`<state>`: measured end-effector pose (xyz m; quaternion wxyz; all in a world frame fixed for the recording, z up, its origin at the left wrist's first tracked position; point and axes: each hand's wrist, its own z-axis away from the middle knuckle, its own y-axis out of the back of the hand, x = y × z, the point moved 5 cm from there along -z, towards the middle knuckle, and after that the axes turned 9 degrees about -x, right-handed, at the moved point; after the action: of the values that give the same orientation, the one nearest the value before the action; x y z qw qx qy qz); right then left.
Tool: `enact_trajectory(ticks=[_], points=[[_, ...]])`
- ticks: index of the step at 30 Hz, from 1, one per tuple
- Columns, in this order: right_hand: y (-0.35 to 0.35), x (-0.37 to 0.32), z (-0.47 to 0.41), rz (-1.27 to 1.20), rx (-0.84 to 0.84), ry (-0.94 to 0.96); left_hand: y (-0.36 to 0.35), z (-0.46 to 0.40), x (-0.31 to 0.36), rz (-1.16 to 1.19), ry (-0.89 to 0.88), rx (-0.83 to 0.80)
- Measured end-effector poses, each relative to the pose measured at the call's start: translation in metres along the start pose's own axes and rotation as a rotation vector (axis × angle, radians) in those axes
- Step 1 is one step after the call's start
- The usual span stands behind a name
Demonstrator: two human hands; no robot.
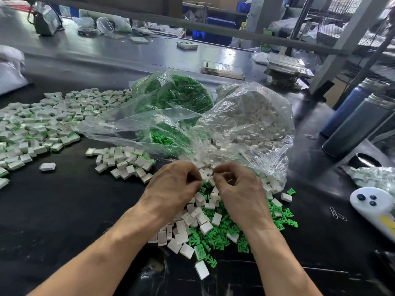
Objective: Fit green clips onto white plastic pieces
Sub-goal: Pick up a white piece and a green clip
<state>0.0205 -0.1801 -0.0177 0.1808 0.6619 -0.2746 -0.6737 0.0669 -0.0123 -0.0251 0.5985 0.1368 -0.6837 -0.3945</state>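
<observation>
Fingers [193, 180] of our left hand [171, 186] curl inward toward those of our right hand [237, 189], the fingertips of both nearly meeting over the loose pile [205, 227]; something small seems pinched between them, but we cannot tell what it is. Taking that loose pile as our landmark: it lies on the dark surface [64, 221] directly beneath our hands, white plastic pieces [206, 227] mixed with green clips [220, 236]. Just behind the pile sits an open clear bag of white pieces [252, 116], its mouth spilling toward our hands, and behind and left of the pile a clear bag of green clips [177, 92]. Left of the pile lies a small heap of fitted pieces [124, 161], and farther left a much wider spread of them [38, 122]. Right of the pile rests a white controller [372, 206], with paper clips [337, 213] between it and the pile, and two dark bottles [359, 122] lie behind it
</observation>
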Motion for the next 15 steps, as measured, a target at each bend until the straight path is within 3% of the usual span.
enact_trajectory(ticks=[6, 9, 15], points=[[-0.008, -0.002, 0.000, -0.393, -0.069, 0.004, 0.011, 0.005, 0.001, 0.672, -0.016, 0.041], [-0.010, -0.007, 0.001, -0.542, -0.079, 0.032, 0.008, 0.006, 0.003, 0.738, -0.013, 0.018], [-0.009, -0.008, 0.003, -0.549, -0.022, 0.041, 0.003, 0.005, 0.005, 0.809, -0.019, -0.038]])
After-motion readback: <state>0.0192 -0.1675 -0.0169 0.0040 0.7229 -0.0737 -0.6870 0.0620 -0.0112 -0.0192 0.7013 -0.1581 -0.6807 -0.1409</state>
